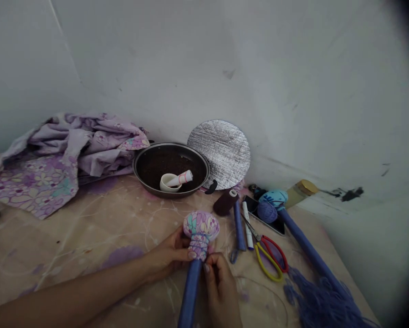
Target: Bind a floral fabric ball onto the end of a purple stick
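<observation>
In the head view, a blue-wrapped stick (190,291) carries a padded head of floral cloth (201,224), gathered and wound with blue cord below the knob. My left hand (177,250) is closed around the gathered neck, thumb in front. My right hand (220,282) pinches at the right side of the stick, just under the neck; what its fingertips hold is hidden. A thin thread (273,291) curves over the tablecloth beside my right hand. Scissors (268,255) with one red and one yellow handle lie to the right.
Behind stands a dark pan (146,182) with a small white cup (165,183) in it. A silver round mat (225,152) leans on the wall. Floral cloth (54,182) is heaped left. At right are a thread cone (224,203), a marker (247,226), a second stick (307,248) and blue yarn (320,300).
</observation>
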Demonstrator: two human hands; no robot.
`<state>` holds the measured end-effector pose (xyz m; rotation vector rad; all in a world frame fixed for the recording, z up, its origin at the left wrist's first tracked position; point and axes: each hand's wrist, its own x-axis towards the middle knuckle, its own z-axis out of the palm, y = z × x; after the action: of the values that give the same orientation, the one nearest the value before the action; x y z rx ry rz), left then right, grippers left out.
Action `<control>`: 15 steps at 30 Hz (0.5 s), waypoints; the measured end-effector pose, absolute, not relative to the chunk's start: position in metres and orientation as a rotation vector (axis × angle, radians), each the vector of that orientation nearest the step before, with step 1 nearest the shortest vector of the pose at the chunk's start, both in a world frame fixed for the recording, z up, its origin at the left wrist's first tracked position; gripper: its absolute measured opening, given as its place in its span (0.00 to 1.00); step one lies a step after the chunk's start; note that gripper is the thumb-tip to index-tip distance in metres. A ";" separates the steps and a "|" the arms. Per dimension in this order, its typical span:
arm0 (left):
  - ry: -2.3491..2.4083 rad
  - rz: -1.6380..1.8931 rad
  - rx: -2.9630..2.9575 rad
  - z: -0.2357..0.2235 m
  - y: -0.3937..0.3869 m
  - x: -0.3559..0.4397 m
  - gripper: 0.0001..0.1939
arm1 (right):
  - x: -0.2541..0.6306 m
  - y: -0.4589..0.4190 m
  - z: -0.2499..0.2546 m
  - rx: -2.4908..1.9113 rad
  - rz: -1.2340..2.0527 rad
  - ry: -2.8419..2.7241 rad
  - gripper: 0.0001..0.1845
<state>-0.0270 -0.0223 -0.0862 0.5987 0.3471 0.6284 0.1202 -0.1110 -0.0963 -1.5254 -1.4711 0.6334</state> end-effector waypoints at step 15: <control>0.391 0.633 0.590 -0.087 -0.024 -0.026 0.29 | 0.119 -0.110 -0.102 -1.538 0.659 -1.418 0.09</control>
<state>-0.0265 -0.0239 -0.0872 0.5897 0.3914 0.6333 0.1190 -0.1102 -0.1020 -1.5378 -1.4177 0.6593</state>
